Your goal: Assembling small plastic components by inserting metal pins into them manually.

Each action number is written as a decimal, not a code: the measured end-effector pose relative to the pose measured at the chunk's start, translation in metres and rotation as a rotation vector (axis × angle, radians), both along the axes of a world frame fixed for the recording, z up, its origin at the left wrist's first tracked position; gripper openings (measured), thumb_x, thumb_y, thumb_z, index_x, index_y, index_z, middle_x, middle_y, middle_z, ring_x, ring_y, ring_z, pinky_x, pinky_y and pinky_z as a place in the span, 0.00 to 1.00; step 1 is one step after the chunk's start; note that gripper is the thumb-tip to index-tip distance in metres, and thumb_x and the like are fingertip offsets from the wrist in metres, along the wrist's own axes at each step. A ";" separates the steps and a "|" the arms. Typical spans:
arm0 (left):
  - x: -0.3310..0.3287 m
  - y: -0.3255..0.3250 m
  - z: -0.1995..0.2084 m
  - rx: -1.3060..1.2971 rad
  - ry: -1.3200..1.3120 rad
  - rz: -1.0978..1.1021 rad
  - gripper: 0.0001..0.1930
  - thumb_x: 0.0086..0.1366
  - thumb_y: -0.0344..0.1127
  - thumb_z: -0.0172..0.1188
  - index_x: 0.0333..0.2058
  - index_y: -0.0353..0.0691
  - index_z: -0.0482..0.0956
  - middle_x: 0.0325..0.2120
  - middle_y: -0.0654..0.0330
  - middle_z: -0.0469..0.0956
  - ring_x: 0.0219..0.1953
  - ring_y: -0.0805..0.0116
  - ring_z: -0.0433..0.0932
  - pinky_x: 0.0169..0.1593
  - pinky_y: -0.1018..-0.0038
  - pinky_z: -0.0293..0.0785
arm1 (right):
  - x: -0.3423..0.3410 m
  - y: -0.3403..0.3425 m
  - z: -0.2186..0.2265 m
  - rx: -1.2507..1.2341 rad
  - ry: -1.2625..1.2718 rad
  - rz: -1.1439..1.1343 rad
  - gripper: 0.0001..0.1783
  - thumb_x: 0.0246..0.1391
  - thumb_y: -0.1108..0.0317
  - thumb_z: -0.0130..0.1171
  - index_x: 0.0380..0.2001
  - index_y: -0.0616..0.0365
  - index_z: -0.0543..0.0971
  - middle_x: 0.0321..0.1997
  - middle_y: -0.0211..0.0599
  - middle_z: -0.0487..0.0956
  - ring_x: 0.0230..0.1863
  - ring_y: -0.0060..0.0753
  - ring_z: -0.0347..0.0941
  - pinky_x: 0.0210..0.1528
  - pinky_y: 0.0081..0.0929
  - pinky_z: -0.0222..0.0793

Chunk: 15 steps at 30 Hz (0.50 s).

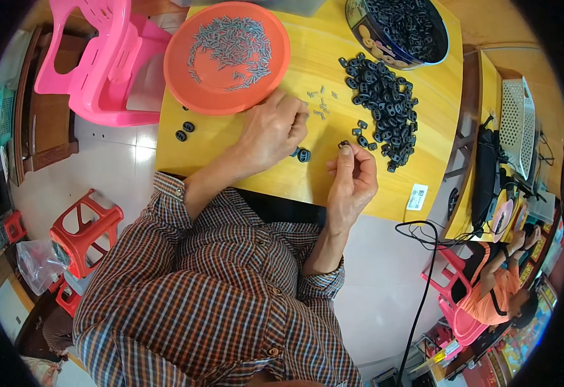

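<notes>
My left hand (273, 131) hovers over the yellow table beside the orange plate (177, 87), its fingers curled together. Whatever those fingers hold, if anything, is hidden. My right hand (354, 177) pinches a small black plastic piece (344, 144) between thumb and fingertips. Between the hands lies a black two-holed oval piece (304, 155), with another part partly covered by my left hand. Small grey metal pieces (230, 48), like tiny springs, are heaped on the plate. Several more loose metal pieces (322, 106) lie on the table. A pile of black oval pieces (385, 106) spreads to the right.
A round tin (364, 40) full of black pieces stands at the far right. Two black ovals (184, 131) sit near the left table edge. A white label (417, 197) is at the right corner, near a black cable (431, 271). Another person (493, 293) sits at right.
</notes>
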<state>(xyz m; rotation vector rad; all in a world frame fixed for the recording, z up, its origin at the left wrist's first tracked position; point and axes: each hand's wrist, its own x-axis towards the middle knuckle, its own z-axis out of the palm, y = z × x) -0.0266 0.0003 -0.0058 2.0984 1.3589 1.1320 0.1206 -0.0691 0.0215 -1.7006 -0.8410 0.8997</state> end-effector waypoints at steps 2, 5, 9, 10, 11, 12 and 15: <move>0.002 -0.008 0.012 -0.331 -0.202 -0.098 0.04 0.54 0.23 0.55 0.30 0.35 0.75 0.21 0.63 0.72 0.19 0.74 0.70 0.23 0.75 0.67 | -0.002 0.003 0.004 0.113 0.321 -0.013 0.05 0.57 0.71 0.55 0.35 0.61 0.74 0.31 0.28 0.75 0.26 0.15 0.68 0.28 0.14 0.65; 0.007 -0.013 0.022 -0.769 -0.472 -0.260 0.04 0.58 0.25 0.54 0.32 0.33 0.75 0.22 0.68 0.73 0.23 0.83 0.68 0.25 0.80 0.66 | -0.005 0.005 -0.002 0.176 0.476 -0.105 0.04 0.56 0.72 0.55 0.35 0.60 0.75 0.31 0.29 0.75 0.25 0.16 0.67 0.28 0.13 0.64; 0.015 -0.012 0.027 -0.948 -0.622 -0.371 0.05 0.60 0.25 0.52 0.34 0.32 0.76 0.26 0.67 0.75 0.28 0.84 0.70 0.30 0.84 0.68 | -0.007 0.005 -0.006 0.241 0.555 -0.088 0.05 0.56 0.72 0.55 0.36 0.60 0.74 0.31 0.29 0.75 0.25 0.15 0.67 0.29 0.12 0.63; 0.017 -0.013 0.026 -0.950 -0.623 -0.371 0.05 0.60 0.25 0.52 0.34 0.32 0.76 0.26 0.67 0.75 0.28 0.84 0.70 0.30 0.84 0.68 | -0.007 0.005 -0.007 0.246 0.559 -0.090 0.05 0.56 0.72 0.55 0.36 0.60 0.74 0.31 0.29 0.75 0.25 0.15 0.66 0.28 0.13 0.63; 0.019 -0.013 0.025 -0.951 -0.656 -0.388 0.06 0.60 0.24 0.51 0.34 0.32 0.75 0.26 0.66 0.75 0.29 0.83 0.71 0.32 0.84 0.68 | -0.007 0.004 -0.007 0.252 0.563 -0.091 0.05 0.56 0.73 0.55 0.36 0.60 0.74 0.31 0.28 0.75 0.25 0.15 0.66 0.28 0.13 0.63; 0.020 -0.013 0.024 -0.952 -0.689 -0.404 0.06 0.60 0.24 0.51 0.35 0.31 0.75 0.27 0.65 0.76 0.29 0.83 0.72 0.33 0.84 0.69 | -0.007 0.004 -0.007 0.251 0.563 -0.092 0.05 0.56 0.73 0.55 0.36 0.60 0.74 0.31 0.28 0.75 0.25 0.15 0.66 0.28 0.13 0.63; 0.024 -0.014 0.022 -0.937 -0.691 -0.397 0.06 0.61 0.25 0.51 0.35 0.32 0.75 0.27 0.65 0.76 0.28 0.83 0.71 0.31 0.84 0.68 | -0.009 0.004 -0.007 0.279 0.574 -0.104 0.04 0.57 0.73 0.54 0.36 0.61 0.74 0.30 0.28 0.75 0.25 0.15 0.66 0.28 0.12 0.63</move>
